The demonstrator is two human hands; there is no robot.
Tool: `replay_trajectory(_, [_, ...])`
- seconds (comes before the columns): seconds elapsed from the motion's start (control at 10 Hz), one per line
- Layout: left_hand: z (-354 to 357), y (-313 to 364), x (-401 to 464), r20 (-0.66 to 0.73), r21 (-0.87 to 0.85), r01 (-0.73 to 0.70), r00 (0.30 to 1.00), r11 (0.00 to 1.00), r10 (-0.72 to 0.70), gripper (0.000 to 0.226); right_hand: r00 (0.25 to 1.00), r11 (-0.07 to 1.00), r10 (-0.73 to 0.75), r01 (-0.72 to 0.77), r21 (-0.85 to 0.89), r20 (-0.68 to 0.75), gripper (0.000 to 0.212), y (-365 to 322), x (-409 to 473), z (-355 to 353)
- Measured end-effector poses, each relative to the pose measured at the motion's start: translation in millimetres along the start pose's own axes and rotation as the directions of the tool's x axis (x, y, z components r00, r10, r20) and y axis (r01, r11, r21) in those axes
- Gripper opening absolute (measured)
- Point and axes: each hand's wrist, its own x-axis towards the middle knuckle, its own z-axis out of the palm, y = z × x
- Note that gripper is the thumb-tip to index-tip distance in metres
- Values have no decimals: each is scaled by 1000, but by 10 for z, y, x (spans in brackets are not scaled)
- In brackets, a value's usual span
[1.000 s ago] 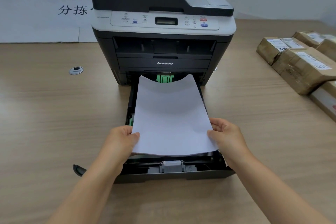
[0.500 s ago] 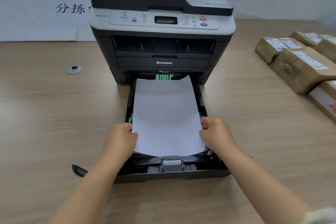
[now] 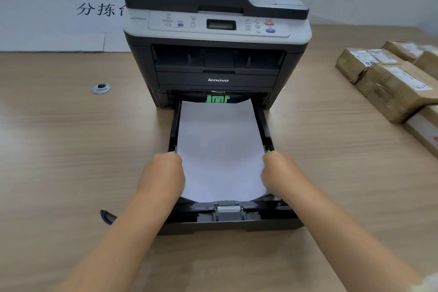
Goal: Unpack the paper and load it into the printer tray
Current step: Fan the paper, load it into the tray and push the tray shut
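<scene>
Between the side walls of the pulled-out tray, the paper is being lowered, and it is not yet flat: the near edge bows downward in a curve just above the grey length guide at the tray's front edge. The stack is pinched at its near corners, the left hand curled around the left edge and the right hand curled around the right edge; the fingers are tucked under or beside the sheets and cannot be seen, so how wide they are spread cannot be told. The far edge of the paper is lying close to the green part in the mouth of the printer, with the far right corner appearing slightly lifted.

For this step to be done well, the stack should be kept square to the tray walls and eased down evenly, so that both long edges are seated inside the green side guides. The bow at the near edge should be released gradually, not dropped, or sheets may be fanned or creased. The far corner would best be pressed flat before anything is slid shut. A jam is judged likely if the corners are left riding over the guides. Wrapped parcels are waiting near the table's right edge.
</scene>
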Motion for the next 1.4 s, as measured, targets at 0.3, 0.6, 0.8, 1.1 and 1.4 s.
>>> replay_trajectory(0.3, [-33,-104,34,-12,111,-16,1000,994,17,37,988,994,-70,56,-97,-140,36,82,-64,-45])
replay_trajectory(0.6, [91,-259,-60,-183,-25,-114,977,993,108,21,942,961,-16,107,253,-336,25,357,33,134])
replay_trajectory(0.8, [72,-180,-241,-178,-99,-90,981,991,71,35,963,868,59,80,490,-263,36,358,59,274])
replay_trajectory(1.1, [39,-175,-316,-106,-315,-14,994,949,-21,45,946,827,28,160,539,-324,16,383,118,391])
replay_trajectory(1.4, [31,-196,-310,-92,-394,12,994,919,-52,41,937,849,-13,195,491,-350,20,374,86,375])
